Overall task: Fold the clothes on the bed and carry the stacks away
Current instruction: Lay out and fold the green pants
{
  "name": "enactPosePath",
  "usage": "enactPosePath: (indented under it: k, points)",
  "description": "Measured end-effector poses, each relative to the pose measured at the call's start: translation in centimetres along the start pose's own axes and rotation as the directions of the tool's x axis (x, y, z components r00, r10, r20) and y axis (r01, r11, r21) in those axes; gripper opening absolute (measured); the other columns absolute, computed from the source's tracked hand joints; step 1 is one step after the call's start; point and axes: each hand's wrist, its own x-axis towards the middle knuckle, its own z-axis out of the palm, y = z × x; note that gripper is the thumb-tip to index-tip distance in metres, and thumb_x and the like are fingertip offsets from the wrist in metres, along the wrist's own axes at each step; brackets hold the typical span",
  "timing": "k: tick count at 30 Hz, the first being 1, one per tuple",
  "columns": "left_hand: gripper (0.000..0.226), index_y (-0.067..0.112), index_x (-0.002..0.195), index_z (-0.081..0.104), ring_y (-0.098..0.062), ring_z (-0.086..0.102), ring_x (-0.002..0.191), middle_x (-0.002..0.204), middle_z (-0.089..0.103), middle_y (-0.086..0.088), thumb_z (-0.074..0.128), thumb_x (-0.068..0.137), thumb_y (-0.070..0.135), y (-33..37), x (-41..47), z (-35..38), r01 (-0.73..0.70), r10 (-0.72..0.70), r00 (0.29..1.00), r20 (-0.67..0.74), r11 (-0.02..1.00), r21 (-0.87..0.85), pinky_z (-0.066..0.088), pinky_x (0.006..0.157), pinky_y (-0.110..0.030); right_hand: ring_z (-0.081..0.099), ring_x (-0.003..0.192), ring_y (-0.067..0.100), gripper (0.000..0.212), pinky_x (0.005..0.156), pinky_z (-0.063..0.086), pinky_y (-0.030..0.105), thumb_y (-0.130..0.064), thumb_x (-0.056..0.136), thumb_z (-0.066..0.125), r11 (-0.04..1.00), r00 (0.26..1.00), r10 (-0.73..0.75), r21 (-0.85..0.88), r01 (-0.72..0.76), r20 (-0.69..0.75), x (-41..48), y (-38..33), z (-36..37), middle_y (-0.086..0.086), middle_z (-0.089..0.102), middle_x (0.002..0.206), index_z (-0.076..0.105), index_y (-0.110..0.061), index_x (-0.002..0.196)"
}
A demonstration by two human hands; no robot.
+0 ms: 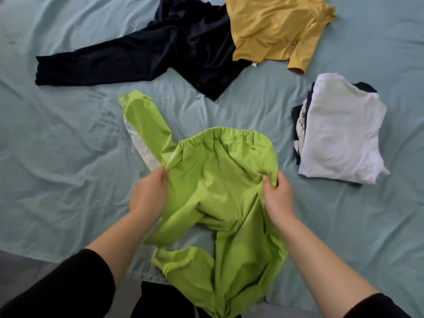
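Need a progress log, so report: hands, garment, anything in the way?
Left hand and right hand both gripping green garment, unfolded. Folded stack at right; dark top, yellow shirt loose beyond. Nothing blocking.

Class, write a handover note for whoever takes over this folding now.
Left hand and right hand each grip a side of the lime-green elastic-waisted garment, unfolded, on the pale blue bed sheet.
Done: folded stack topped by a white shirt, at right.
Left: this garment, the dark navy long-sleeved top and mustard-yellow top beyond, then carrying stacks away.
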Motion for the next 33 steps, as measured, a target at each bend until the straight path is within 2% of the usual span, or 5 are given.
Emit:
enactPosePath:
  k: [8, 13, 21, 26, 33]
  points:
    - [0.024, 0.015, 0.104, 0.061, -0.036, 0.060, 0.089, 0.086, 0.062, -0.011, 0.041, 0.101, 0.028, 4.7, 11.3, -9.2, -0.194, 0.169, 0.964, -0.205, 0.975, -0.108, 0.035, 0.067, -0.034, 0.055, 0.096, 0.024, 0.019, 0.075, 0.034, 0.027, -0.022, 0.096, 0.050, 0.972, 0.966, -0.231, -0.076, 0.223, -0.119, 8.8, -10.2, -1.3, 0.009, 0.062, 0.103, 0.055, -0.007, 0.107]
    - [0.038, 0.016, 0.138, 0.048, -0.024, 0.065, 0.088, 0.101, 0.066, -0.007, 0.040, 0.103, 0.026, 7.2, 16.3, -6.8, 0.101, -0.035, 0.992, 0.125, 0.811, -0.576, 0.052, 0.089, -0.038, 0.048, 0.124, 0.027, 0.049, 0.096, 0.038, 0.030, -0.027, 0.095, 0.052, 0.987, 0.990, -0.047, -0.147, 0.066, 0.131, 15.1, -12.7, 2.2, 0.006, 0.050, 0.136, 0.035, -0.014, 0.139]
    - [0.055, 0.009, 0.146, 0.035, -0.032, 0.040, 0.135, 0.149, 0.040, -0.018, 0.043, 0.091, 0.004, -1.0, 11.3, -2.5, -0.136, 0.118, 0.922, 0.369, 0.991, 0.021, 0.033, 0.108, -0.036, 0.061, 0.099, 0.024, 0.014, 0.082, 0.047, 0.032, -0.021, 0.095, 0.055, 0.989, 0.954, 0.025, -0.147, 0.020, 0.298, 2.3, -5.5, 5.9, 0.004, 0.063, 0.102, 0.060, -0.016, 0.107]
    - [0.105, 0.019, 0.154, -0.005, -0.028, -0.013, 0.148, 0.161, -0.013, -0.007, 0.060, 0.080, 0.055, -4.9, 10.0, -0.7, -0.570, 0.169, 0.792, 0.587, 0.548, 0.611, -0.007, 0.116, -0.054, 0.065, 0.072, 0.021, 0.013, 0.065, 0.051, 0.032, -0.014, 0.093, 0.060, 0.806, 0.710, 0.489, 0.050, -0.590, 0.507, -3.9, -0.7, 9.7, 0.007, 0.070, 0.087, 0.061, -0.012, 0.106]
    - [0.050, 0.030, 0.142, 0.044, -0.016, 0.027, 0.143, 0.146, 0.047, 0.007, 0.039, 0.095, 0.048, -3.8, 8.7, 1.0, -0.639, 0.417, 0.755, 0.506, 0.642, 0.424, -0.004, 0.120, -0.043, 0.060, 0.078, 0.019, 0.012, 0.068, 0.051, 0.035, -0.015, 0.093, 0.058, 0.473, 0.711, 0.538, 0.537, -0.699, 0.453, -0.2, -2.7, 13.7, 0.004, 0.063, 0.089, 0.058, -0.022, 0.102]
